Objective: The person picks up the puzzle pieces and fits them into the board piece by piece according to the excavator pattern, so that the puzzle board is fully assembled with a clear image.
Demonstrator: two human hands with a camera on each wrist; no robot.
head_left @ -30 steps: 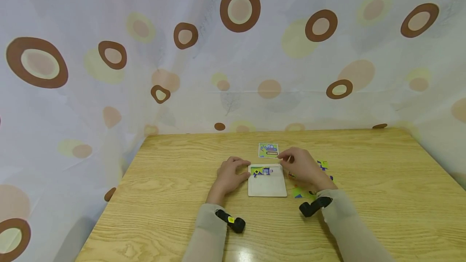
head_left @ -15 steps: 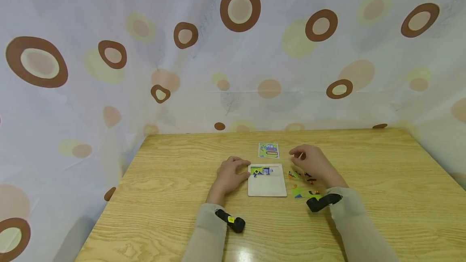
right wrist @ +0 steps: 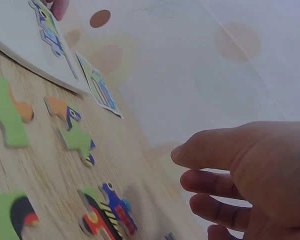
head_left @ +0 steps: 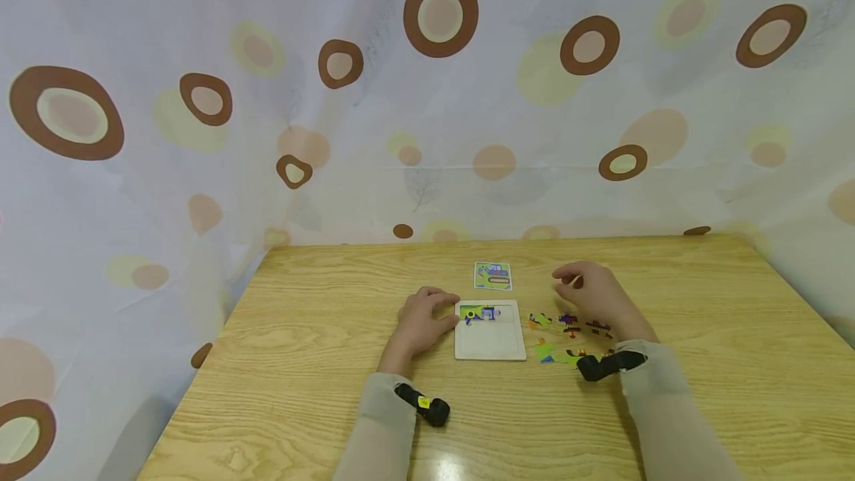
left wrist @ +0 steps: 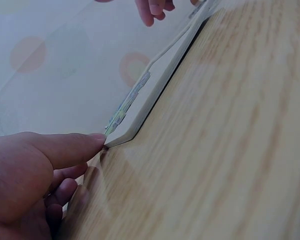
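- Wood-grain table (head_left: 320, 332).
- Puzzle pieces (head_left: 545, 352) right of white tray (head_left: 490, 344), some partly hidden by wrist camera (head_left: 604, 365).
- Green-blue section (head_left: 474, 315): tray's upper left.
- Left hand (head_left: 425, 320): relaxed, touching tray.
- Right hand (head_left: 597, 293): slack, empty.

Right hand (head_left: 594, 292) shifted rightward; tray (head_left: 490, 340) and card (head_left: 493, 275) now farther to its left. Puzzle pieces (head_left: 570, 324), earlier covered by it, now exposed on its near side

Wood-grained table (head_left: 307, 340); behind it, a pale backdrop (head_left: 374, 117), brown-ringed.
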